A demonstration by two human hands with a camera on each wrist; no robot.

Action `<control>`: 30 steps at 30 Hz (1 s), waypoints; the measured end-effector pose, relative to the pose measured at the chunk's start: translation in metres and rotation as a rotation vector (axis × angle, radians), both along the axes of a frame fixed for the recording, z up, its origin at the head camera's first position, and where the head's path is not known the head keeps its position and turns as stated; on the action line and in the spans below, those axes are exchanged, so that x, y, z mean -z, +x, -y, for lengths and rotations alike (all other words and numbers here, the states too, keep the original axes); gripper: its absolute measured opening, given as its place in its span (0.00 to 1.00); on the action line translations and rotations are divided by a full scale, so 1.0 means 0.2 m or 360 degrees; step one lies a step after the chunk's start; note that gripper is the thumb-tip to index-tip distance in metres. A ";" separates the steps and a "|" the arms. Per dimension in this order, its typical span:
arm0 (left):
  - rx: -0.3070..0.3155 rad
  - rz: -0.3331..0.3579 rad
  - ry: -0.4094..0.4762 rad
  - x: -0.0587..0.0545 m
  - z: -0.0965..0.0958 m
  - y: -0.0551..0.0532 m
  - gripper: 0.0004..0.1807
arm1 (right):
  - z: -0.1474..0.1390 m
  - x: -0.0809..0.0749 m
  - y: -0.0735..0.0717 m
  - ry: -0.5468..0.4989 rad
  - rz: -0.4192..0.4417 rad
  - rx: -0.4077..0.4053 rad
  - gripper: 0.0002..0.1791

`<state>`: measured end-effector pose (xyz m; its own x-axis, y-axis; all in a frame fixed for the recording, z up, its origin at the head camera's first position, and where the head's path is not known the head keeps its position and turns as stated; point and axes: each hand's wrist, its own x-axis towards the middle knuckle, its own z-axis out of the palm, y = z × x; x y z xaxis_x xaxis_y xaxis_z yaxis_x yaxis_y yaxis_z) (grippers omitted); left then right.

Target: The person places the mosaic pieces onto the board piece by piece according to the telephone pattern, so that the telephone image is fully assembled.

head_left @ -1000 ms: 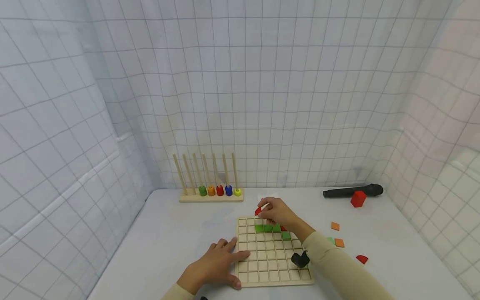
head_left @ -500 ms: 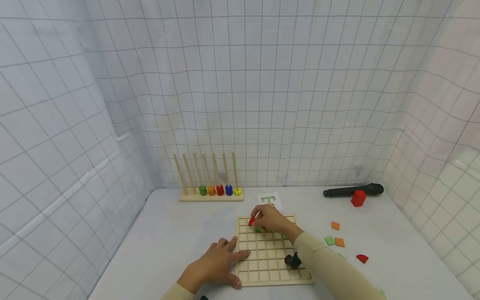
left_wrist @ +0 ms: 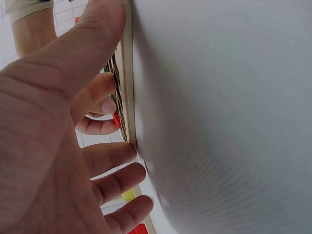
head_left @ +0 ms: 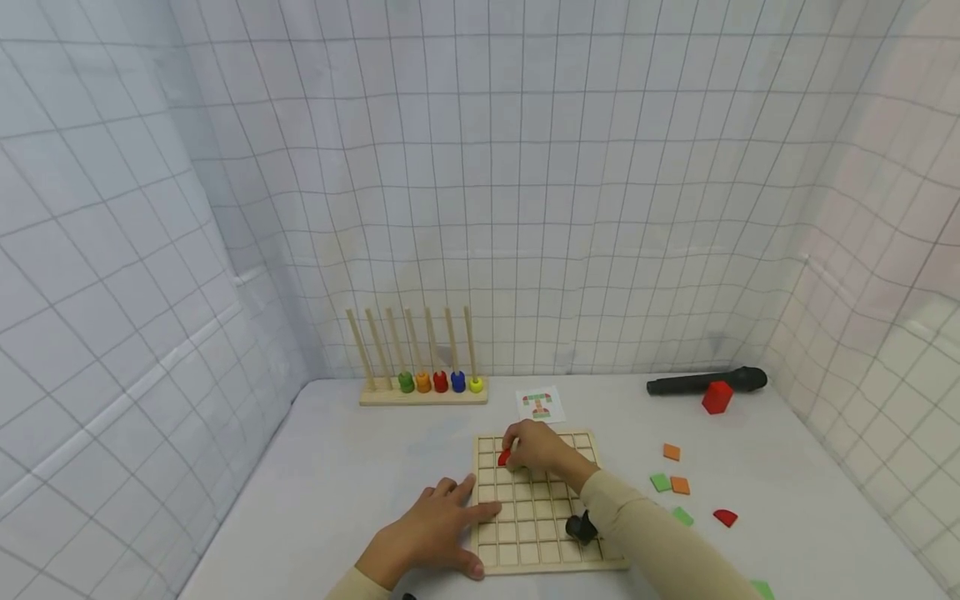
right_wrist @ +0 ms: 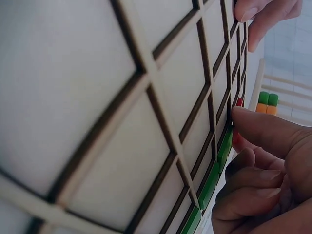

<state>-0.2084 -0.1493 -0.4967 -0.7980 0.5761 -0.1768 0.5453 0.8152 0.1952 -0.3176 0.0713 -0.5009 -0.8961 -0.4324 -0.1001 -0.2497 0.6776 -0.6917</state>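
Thumb and index finger of the right hand (head_left: 537,448) are nearly closed, pinching a red quarter-round piece (head_left: 503,457) that shows at the left of the fingertips in the head view. It is over or in the second row, second column of the gridded board (head_left: 528,552); whether it sits flat is unclear. Its long axis cannot be told, being partly covered. In the right wrist view it lies at the far end of a row of green squares (right_wrist: 210,186), just beside the nearest.

The right hand is nearer the piece. The left hand (head_left: 438,525), fingers spread and gripping nothing, rests at the board's left edge, one finger reaching onto the grid.

Beyond the board, at upper centre, lies a pattern card (head_left: 540,405); to its left stands a peg rack (head_left: 423,397). Right of the board on the surface (head_left: 337,450) are orange tiles (head_left: 679,485), green tiles (head_left: 661,482) and a loose red wedge (head_left: 725,517); farther up, a red block (head_left: 717,397) beside a black microphone (head_left: 686,384).
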 end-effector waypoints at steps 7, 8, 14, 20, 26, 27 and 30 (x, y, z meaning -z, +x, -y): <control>-0.0005 -0.0009 0.0001 0.00 0.00 0.00 0.48 | 0.01 -0.01 0.01 0.0014 -0.0040 0.0007 0.11; -0.0004 -0.0013 0.0002 0.00 0.00 0.00 0.48 | 0.01 -0.01 0.01 0.0018 -0.0051 0.0006 0.11; -0.0006 0.0001 0.0008 0.00 0.00 0.00 0.48 | 0.01 -0.02 0.03 0.0077 -0.0088 0.0032 0.11; -0.0016 0.0019 0.0009 0.01 0.00 0.00 0.49 | 0.01 -0.04 0.05 0.0156 -0.0111 0.0026 0.12; -0.0009 0.0002 0.0006 0.01 0.00 -0.01 0.49 | 0.00 -0.03 0.03 0.0184 -0.0136 -0.0024 0.16; -0.0005 -0.0001 0.0007 0.01 0.00 -0.01 0.49 | 0.00 -0.03 0.03 0.0189 -0.0138 -0.0032 0.16; 0.0000 -0.0004 0.0015 0.01 0.01 0.00 0.49 | -0.01 -0.02 0.03 0.0220 -0.0142 -0.0073 0.18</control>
